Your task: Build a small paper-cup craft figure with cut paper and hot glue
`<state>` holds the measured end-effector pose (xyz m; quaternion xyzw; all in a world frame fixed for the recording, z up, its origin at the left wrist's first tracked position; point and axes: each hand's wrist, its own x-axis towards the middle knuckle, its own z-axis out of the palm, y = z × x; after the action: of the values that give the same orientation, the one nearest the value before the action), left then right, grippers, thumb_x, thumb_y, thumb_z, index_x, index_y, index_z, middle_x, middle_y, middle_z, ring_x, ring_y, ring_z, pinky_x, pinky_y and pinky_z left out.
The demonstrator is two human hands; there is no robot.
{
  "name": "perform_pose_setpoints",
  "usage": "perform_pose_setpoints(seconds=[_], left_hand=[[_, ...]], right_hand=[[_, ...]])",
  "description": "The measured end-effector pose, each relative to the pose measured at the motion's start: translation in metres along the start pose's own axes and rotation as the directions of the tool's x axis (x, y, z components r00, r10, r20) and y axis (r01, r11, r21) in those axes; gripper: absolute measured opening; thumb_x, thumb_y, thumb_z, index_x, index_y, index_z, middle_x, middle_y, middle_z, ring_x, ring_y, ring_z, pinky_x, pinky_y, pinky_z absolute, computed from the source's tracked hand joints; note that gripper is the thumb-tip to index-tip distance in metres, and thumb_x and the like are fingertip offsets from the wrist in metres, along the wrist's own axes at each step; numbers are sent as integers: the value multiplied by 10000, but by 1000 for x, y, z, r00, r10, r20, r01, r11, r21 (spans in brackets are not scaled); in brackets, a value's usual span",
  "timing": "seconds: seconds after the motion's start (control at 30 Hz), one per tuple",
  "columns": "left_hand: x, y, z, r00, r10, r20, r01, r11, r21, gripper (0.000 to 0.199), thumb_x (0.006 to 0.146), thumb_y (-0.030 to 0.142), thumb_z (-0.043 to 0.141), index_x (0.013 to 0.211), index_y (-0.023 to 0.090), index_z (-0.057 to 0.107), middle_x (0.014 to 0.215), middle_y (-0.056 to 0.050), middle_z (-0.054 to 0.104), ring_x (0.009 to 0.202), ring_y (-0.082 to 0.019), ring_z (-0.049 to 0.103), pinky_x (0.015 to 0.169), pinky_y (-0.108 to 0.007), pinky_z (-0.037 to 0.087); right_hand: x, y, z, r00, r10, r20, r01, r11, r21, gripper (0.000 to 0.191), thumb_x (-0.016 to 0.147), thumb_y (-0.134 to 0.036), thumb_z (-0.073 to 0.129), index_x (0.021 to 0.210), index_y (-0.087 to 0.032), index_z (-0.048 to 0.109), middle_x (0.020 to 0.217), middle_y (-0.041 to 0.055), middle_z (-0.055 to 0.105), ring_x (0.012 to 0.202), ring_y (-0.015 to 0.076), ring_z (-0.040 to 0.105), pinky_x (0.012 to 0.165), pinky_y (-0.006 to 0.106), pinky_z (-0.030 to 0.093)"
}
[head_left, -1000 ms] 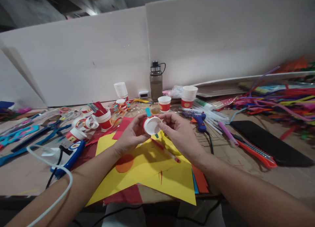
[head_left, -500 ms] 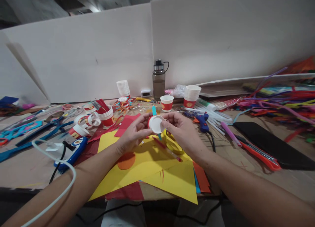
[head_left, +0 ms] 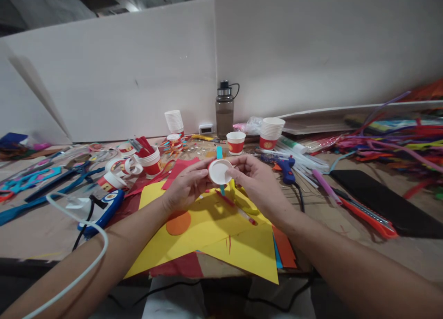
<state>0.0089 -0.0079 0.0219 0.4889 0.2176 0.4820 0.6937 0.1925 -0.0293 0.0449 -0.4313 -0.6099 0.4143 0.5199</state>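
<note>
Between my two hands is a small paper cup (head_left: 220, 172), its round white end facing me and a bit of red showing at its side. Teal strips (head_left: 219, 152) stick out above and below it. My left hand (head_left: 188, 183) grips the cup from the left. On the other side, my right hand (head_left: 252, 178) holds it, with the thumb laid on the white face. Beneath lie yellow paper sheets (head_left: 207, 236) bearing an orange paper circle (head_left: 178, 223). A red pen (head_left: 244, 215) and yellow-handled scissors (head_left: 247, 201) rest on the yellow paper, partly under my right hand.
Behind stand a water bottle (head_left: 224, 114), a single paper cup (head_left: 236, 143) and a cup stack (head_left: 272, 133). Right are a blue glue gun (head_left: 287, 170), a red utility knife (head_left: 368, 217) and a black phone (head_left: 384, 201). Left sits a blue-and-white power strip (head_left: 105, 210).
The cup has tilted slightly in my hands, so its white face shows more as a recessed round. Both hands keep their hold; the whole view has shifted a little.
</note>
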Motion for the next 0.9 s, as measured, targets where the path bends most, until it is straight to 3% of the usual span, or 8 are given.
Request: perform_pose_setpoints(seconds=[0.17, 0.4, 0.63, 0.8, 0.9], left_hand=[[0, -1, -2, 999, -14, 38, 16, 999, -42, 342, 863, 224, 582, 1198, 194, 642, 1241, -91, 637, 918, -169, 652, 801, -306, 558], [-1, -1, 1, 1000, -14, 8, 15, 998, -58, 272, 881, 231, 589, 1149, 209, 636, 1094, -64, 682, 840, -127, 655, 761, -262, 562], [-2, -4, 2, 998, -53, -19, 53, 999, 14, 364, 868, 332, 616, 1193, 167, 611, 1117, -121, 688, 916, -197, 685, 809, -322, 562], [-1, -6, -1, 997, -68, -35, 69, 998, 10, 333, 872, 337, 612, 1140, 143, 648, 1033, -119, 719, 849, -192, 698, 793, -327, 555], [0, -6, 0, 996, -85, -10, 85, 996, -12, 349, 871, 322, 604, 1169, 146, 645, 1080, -119, 710, 897, -204, 693, 818, -336, 551]], right_hand=[[1, 0, 0, 1000, -4, 0, 4, 1000, 0, 138, 796, -245, 632, 905, -165, 611, 768, -1, 613, 674, 109, 529, 607, 261, 413], [0, 1, 1, 1000, -28, -12, 28, 1000, -2, 144, 791, -249, 632, 910, -179, 589, 755, -11, 584, 668, 111, 515, 588, 259, 398], [0, 3, 0, 999, -37, -13, 36, 997, -69, 176, 784, -267, 636, 934, -195, 577, 713, -21, 544, 636, 119, 483, 574, 265, 388], [0, 1, 1, 999, -50, -17, 48, 993, -112, 173, 792, -255, 625, 946, -196, 572, 707, -25, 522, 634, 120, 477, 578, 268, 390], [0, -1, 0, 999, -39, -17, 37, 991, -132, 163, 794, -245, 621, 939, -189, 573, 718, -18, 533, 642, 122, 483, 586, 270, 395]])
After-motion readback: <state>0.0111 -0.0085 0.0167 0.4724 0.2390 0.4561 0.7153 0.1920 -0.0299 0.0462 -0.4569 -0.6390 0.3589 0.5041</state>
